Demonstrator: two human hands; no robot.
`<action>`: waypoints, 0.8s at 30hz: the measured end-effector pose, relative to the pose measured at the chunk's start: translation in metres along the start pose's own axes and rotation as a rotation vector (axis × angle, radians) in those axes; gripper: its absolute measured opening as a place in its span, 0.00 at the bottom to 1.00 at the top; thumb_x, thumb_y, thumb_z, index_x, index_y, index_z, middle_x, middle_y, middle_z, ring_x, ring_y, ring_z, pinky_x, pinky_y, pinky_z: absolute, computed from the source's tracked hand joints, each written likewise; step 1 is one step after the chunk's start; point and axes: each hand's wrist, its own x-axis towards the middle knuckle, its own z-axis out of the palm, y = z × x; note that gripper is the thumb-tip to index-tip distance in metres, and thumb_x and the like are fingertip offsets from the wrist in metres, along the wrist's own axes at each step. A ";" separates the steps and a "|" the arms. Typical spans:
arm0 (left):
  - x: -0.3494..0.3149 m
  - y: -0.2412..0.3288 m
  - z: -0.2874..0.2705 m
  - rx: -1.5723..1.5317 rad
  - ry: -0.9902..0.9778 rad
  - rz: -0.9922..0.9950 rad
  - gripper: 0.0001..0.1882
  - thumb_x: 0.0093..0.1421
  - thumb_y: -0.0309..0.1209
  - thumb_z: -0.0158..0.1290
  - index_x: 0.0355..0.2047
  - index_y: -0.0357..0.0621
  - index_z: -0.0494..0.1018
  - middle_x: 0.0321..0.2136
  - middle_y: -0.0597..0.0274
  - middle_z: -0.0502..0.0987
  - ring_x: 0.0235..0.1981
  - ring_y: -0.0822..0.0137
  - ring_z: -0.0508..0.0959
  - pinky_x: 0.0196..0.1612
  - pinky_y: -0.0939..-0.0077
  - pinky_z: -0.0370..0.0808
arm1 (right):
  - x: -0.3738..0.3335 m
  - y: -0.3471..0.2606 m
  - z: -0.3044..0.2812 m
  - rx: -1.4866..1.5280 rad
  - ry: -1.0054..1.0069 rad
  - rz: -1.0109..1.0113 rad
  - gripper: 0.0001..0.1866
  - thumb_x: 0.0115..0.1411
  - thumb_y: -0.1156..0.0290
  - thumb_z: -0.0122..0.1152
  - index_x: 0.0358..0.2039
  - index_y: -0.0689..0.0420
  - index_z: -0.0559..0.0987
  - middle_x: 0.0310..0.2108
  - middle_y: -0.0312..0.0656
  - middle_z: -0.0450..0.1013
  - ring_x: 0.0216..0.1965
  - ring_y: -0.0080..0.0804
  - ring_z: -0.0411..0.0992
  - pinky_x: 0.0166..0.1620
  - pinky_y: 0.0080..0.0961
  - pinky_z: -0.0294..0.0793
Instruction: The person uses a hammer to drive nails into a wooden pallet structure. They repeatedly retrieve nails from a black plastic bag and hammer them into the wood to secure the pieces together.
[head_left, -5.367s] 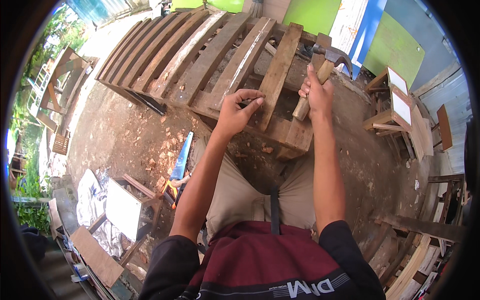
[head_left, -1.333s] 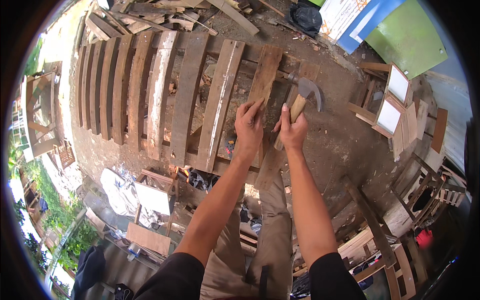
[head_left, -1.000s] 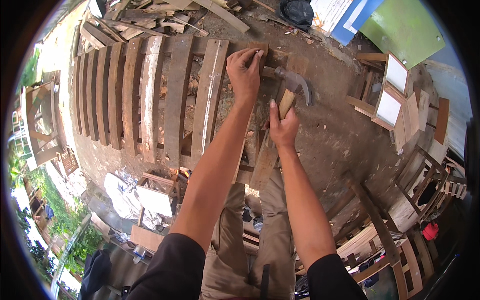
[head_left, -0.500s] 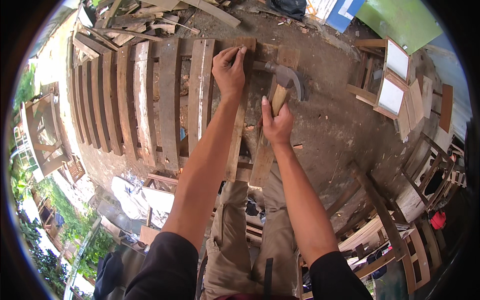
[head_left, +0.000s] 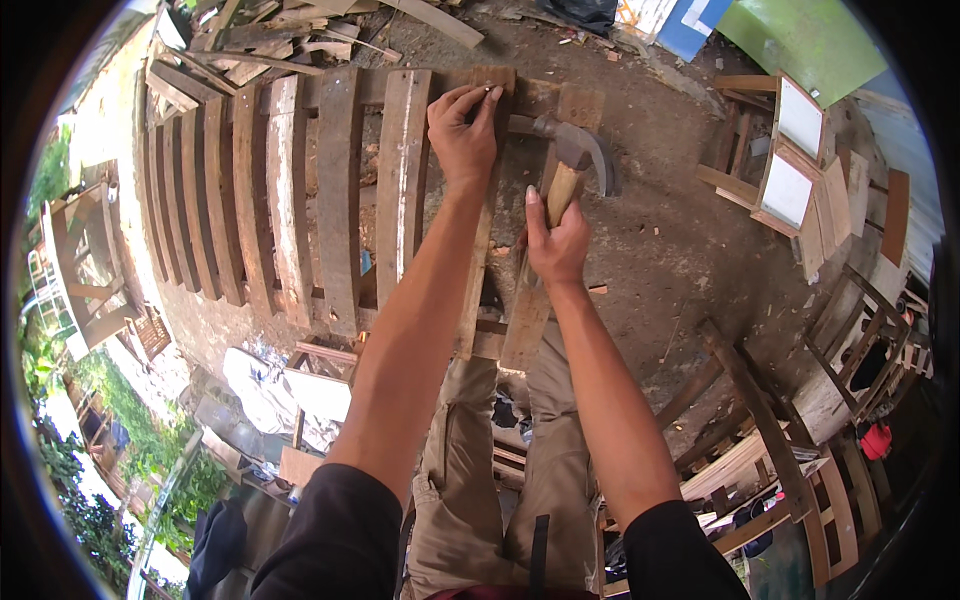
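A frame of weathered wooden slats [head_left: 340,190] lies on the dirt ground in front of me. My left hand [head_left: 462,135] reaches to the far end of one slat [head_left: 480,250] and pinches a small nail between thumb and forefinger against the wood. My right hand [head_left: 556,240] grips the wooden handle of a claw hammer [head_left: 580,160]. The hammer's metal head hangs just right of my left hand, pointing at the fingers. A second loose plank [head_left: 535,290] lies under my right hand.
Scrap boards [head_left: 260,30] are piled at the far end of the frame. Small wooden frames with white panels [head_left: 790,160] stand at the right. Chair parts and timber [head_left: 790,440] lie at the lower right. Green and blue panels [head_left: 790,30] lean behind.
My left hand has reached up from the middle of the slat to its far end. The hammer followed, and its head now sits level with that hand.
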 end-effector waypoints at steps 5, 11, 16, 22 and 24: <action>-0.003 0.002 0.000 0.069 0.001 0.066 0.08 0.54 0.31 0.70 0.35 0.46 0.86 0.38 0.65 0.83 0.46 0.61 0.77 0.51 0.68 0.74 | 0.004 -0.024 -0.010 -0.041 -0.076 0.128 0.21 0.68 0.55 0.63 0.37 0.64 0.76 0.23 0.49 0.75 0.24 0.41 0.77 0.31 0.37 0.74; -0.004 0.009 -0.001 0.045 -0.021 0.040 0.08 0.52 0.30 0.70 0.34 0.46 0.86 0.38 0.66 0.82 0.48 0.60 0.75 0.53 0.66 0.71 | 0.010 -0.061 -0.025 -0.136 -0.093 -0.020 0.22 0.69 0.54 0.60 0.38 0.66 0.76 0.24 0.51 0.75 0.25 0.43 0.75 0.31 0.39 0.72; -0.005 0.007 0.000 0.039 -0.014 0.049 0.08 0.51 0.25 0.67 0.33 0.44 0.85 0.38 0.63 0.81 0.48 0.56 0.73 0.53 0.63 0.72 | 0.039 -0.108 -0.026 -0.171 -0.205 -0.120 0.20 0.69 0.58 0.62 0.34 0.65 0.74 0.23 0.53 0.74 0.24 0.51 0.76 0.29 0.42 0.71; -0.006 0.002 0.001 0.074 -0.002 0.061 0.09 0.47 0.23 0.66 0.32 0.42 0.84 0.39 0.62 0.81 0.49 0.54 0.74 0.54 0.61 0.72 | 0.059 -0.095 -0.023 -0.336 -0.327 -0.231 0.18 0.68 0.61 0.62 0.33 0.64 0.73 0.22 0.58 0.73 0.25 0.63 0.75 0.26 0.46 0.69; -0.005 0.003 0.001 0.066 -0.002 0.064 0.10 0.47 0.23 0.66 0.32 0.42 0.84 0.39 0.62 0.81 0.49 0.53 0.74 0.54 0.61 0.72 | 0.060 -0.089 -0.024 -0.367 -0.316 -0.270 0.17 0.69 0.61 0.62 0.34 0.64 0.72 0.22 0.59 0.73 0.25 0.64 0.75 0.26 0.47 0.69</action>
